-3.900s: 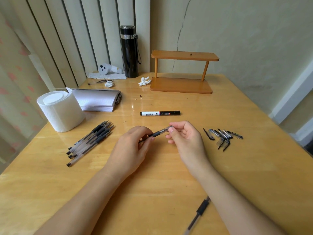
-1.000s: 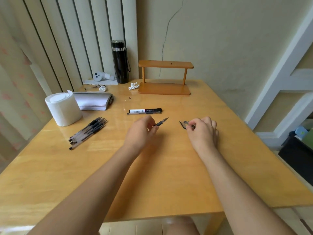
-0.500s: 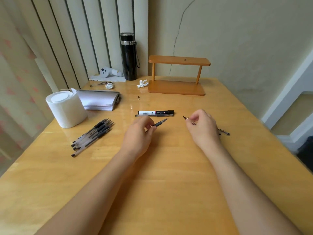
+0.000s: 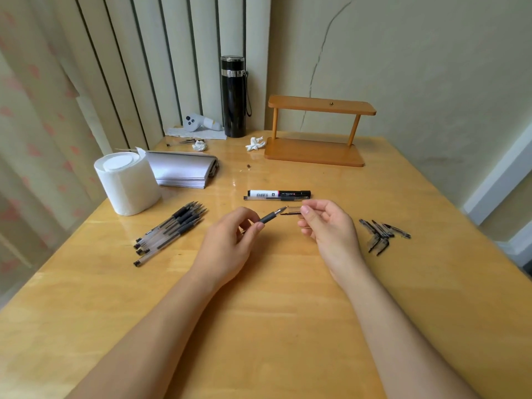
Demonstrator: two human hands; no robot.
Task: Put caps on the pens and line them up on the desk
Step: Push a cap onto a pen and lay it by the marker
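left hand (image 4: 230, 249) pinches an uncapped pen (image 4: 269, 216); right hand (image 4: 328, 228) pinches a clear cap (image 4: 291, 211) at its tip. loose pens (image 4: 169, 233) lie left, spare caps (image 4: 381, 233) right, a capped pen (image 4: 275, 198) beyond.

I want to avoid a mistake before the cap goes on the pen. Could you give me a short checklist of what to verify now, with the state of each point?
1. Left hand grips the pen by its black grip: ok.
2. Pen tip is bare and points toward the cap: ok.
3. Right hand pinches the clear cap: ok.
4. Cap's open end faces the tip: cannot tell.
5. Cap already seated on the pen: not ok, tip is only at its mouth.
6. Capped pen lies beside the marker, marking the row: ok.
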